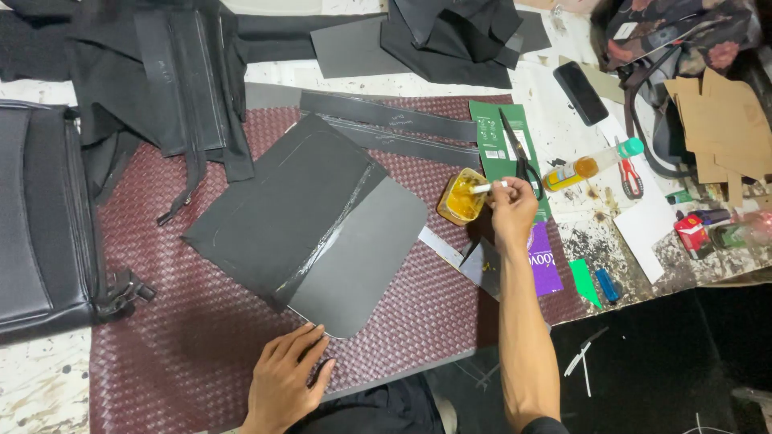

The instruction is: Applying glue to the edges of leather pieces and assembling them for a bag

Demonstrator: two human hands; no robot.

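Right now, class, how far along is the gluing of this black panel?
Done: a shiny streak already runs along the black panel where it overlaps the grey piece. In hand: the right hand dips a white stick into the yellow glue pot; the left hand steadies the grey piece's edge. Left: other edges look dry.

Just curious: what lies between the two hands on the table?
In the head view, only bare maroon woven mat lies between left hand and right hand; the grey panel borders it.
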